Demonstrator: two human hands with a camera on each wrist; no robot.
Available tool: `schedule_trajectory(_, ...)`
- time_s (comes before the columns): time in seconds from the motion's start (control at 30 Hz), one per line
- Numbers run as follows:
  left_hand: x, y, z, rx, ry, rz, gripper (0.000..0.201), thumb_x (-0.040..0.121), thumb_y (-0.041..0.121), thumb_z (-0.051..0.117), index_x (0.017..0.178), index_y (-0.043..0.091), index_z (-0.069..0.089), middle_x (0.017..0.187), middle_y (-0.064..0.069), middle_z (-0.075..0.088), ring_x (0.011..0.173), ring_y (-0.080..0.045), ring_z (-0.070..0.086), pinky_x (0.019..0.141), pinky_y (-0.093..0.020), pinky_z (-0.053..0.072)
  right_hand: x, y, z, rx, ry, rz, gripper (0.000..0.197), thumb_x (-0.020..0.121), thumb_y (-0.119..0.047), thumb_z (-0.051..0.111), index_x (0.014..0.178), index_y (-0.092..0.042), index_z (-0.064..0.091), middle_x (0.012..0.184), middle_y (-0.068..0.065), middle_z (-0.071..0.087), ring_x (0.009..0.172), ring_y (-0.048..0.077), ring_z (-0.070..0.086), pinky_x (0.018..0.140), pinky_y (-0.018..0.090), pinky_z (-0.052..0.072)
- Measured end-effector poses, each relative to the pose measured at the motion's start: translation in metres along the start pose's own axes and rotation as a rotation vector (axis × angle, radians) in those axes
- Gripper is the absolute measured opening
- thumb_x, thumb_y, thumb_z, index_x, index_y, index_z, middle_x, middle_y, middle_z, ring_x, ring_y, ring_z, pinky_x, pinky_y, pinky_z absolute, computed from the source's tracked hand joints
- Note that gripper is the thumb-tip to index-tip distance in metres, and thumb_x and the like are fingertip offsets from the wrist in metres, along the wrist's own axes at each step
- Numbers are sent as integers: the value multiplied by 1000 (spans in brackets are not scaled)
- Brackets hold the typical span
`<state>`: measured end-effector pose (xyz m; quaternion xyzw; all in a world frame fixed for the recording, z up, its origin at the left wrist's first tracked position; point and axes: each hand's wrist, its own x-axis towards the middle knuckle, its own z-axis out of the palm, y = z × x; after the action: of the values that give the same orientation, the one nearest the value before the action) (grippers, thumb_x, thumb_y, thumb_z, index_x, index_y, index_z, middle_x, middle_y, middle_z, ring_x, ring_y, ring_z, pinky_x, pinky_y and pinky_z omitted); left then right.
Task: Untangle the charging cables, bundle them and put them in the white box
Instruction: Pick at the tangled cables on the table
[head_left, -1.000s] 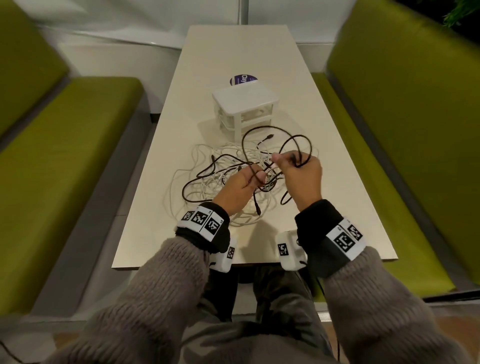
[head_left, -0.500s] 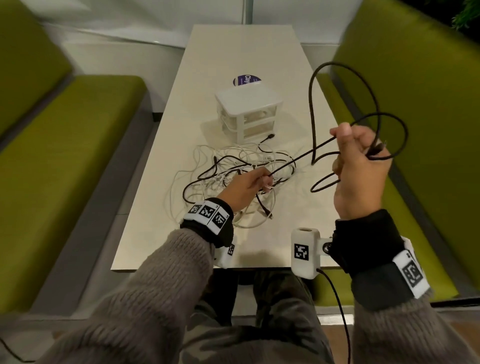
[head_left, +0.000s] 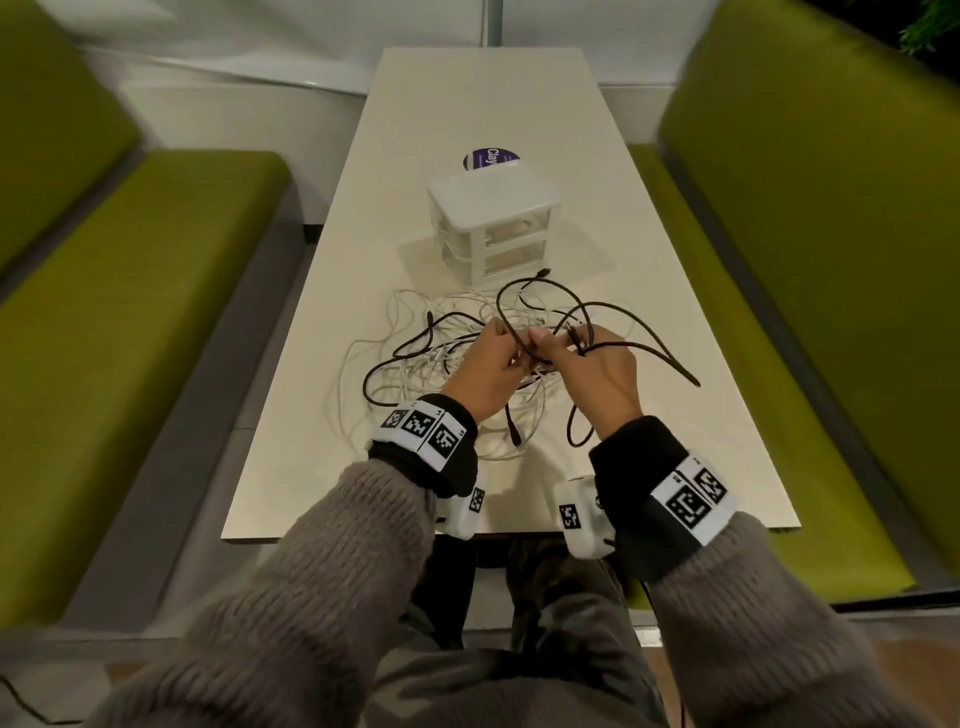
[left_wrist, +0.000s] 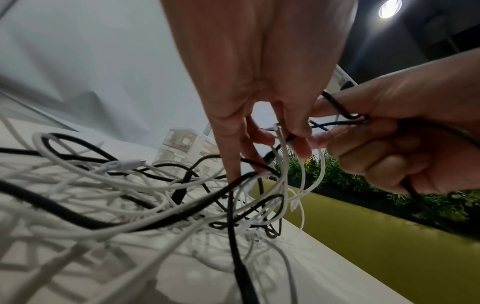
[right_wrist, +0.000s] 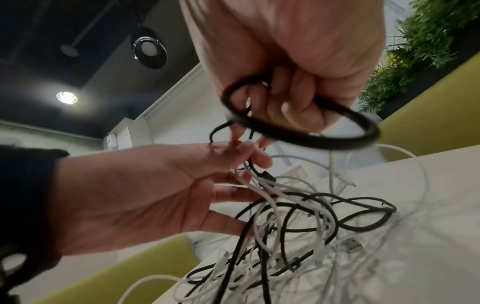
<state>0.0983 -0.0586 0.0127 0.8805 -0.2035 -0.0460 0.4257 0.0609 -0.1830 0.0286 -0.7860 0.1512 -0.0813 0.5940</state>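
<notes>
A tangle of black and white charging cables (head_left: 441, 358) lies on the table in front of the white box (head_left: 493, 218). My right hand (head_left: 592, 364) grips looped turns of a black cable (right_wrist: 298, 131), with more loops arching toward the box and one end trailing right (head_left: 670, 358). My left hand (head_left: 488, 364) pinches the same black cable (left_wrist: 288, 139) just left of the right hand, above the pile. White cables (left_wrist: 103, 181) hang and lie under both hands. The white box is a small closed unit with two clear drawers.
The cream table (head_left: 675, 415) is narrow, with green benches on the left (head_left: 130, 338) and right (head_left: 779, 364). A round purple sticker (head_left: 491, 157) lies behind the box. The table's front edge runs just under my wrists.
My right hand, which had swung up and out to the right pulling the black cable long, has come back down beside my left hand over the pile, with the loops now gathered in it.
</notes>
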Motion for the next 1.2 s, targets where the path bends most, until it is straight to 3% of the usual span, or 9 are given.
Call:
schedule_trajectory(0.13, -3, 3, -5, -74, 43, 34, 24, 91, 5, 51, 109, 9, 66, 98, -4, 53, 93, -12, 48, 75, -7, 35, 6, 1, 9, -84, 42, -159, 20, 88, -25, 67, 75, -9, 66, 79, 9, 69, 80, 24, 64, 79, 40, 53)
schedule_trajectory(0.2, -4, 6, -6, -84, 41, 60, 28, 89, 1, 51, 110, 11, 66, 103, -6, 61, 96, -15, 54, 83, -12, 41, 7, -4, 7, -100, 61, -220, 21, 89, -19, 65, 68, -17, 63, 67, 1, 64, 72, 22, 62, 77, 43, 53)
schedule_trajectory(0.27, -2, 6, -7, -99, 49, 36, 26, 88, 1, 52, 108, 10, 66, 102, -9, 66, 95, -22, 59, 88, -29, 47, 8, -7, 4, -79, 60, -272, 19, 88, -19, 65, 70, -14, 66, 66, 2, 65, 70, 23, 62, 74, 43, 53)
schedule_trajectory(0.37, 0, 6, -9, -202, 29, -27, 19, 87, 0, 54, 101, 7, 64, 87, -2, 64, 86, -21, 60, 89, -35, 49, 6, -4, 4, -34, 32, -286, 20, 87, -24, 64, 75, -8, 70, 72, 9, 70, 74, 26, 65, 74, 42, 52)
schedule_trajectory(0.67, 0, 7, -12, 39, -77, -26, 22, 90, 19, 59, 111, 12, 61, 85, -2, 56, 78, -15, 50, 59, -9, 34, 10, -15, -12, 165, -34, -203, 22, 91, -17, 62, 70, -19, 68, 78, -1, 71, 86, 11, 64, 82, 18, 45)
schedule_trajectory(0.8, 0, 7, -5, 6, -97, -24, 39, 88, 32, 61, 125, 25, 53, 95, -1, 46, 81, -8, 46, 72, -14, 37, 10, -7, -7, 210, -62, -121, 17, 93, -14, 61, 76, -10, 65, 80, 3, 70, 80, 5, 65, 73, 14, 46)
schedule_trajectory(0.93, 4, 4, -6, 177, 52, -10, 24, 91, 30, 55, 109, 18, 67, 102, -2, 32, 103, -20, 34, 91, -24, 30, 5, -3, -6, 276, -59, -80, 17, 94, -12, 58, 82, -4, 67, 65, -11, 67, 59, -5, 59, 57, 7, 41)
schedule_trajectory(1.07, -4, 9, -25, 30, 70, 34, 22, 95, 33, 48, 81, 26, 64, 97, 0, 37, 99, -15, 35, 91, -29, 31, 1, -14, -19, 313, -47, -91, 22, 96, -16, 57, 96, 3, 67, 46, -17, 51, 40, -2, 43, 43, 8, 31)
schedule_trajectory(1.2, -30, 1, -70, -390, 166, -33, 27, 102, 25, 33, 81, 21, 49, 79, 3, 52, 73, -11, 53, 71, -27, 47, 0, -27, -46, 222, -100, -175, 27, 95, -29, 57, 76, -13, 68, 41, -15, 30, 39, 2, 25, 41, 12, 23)
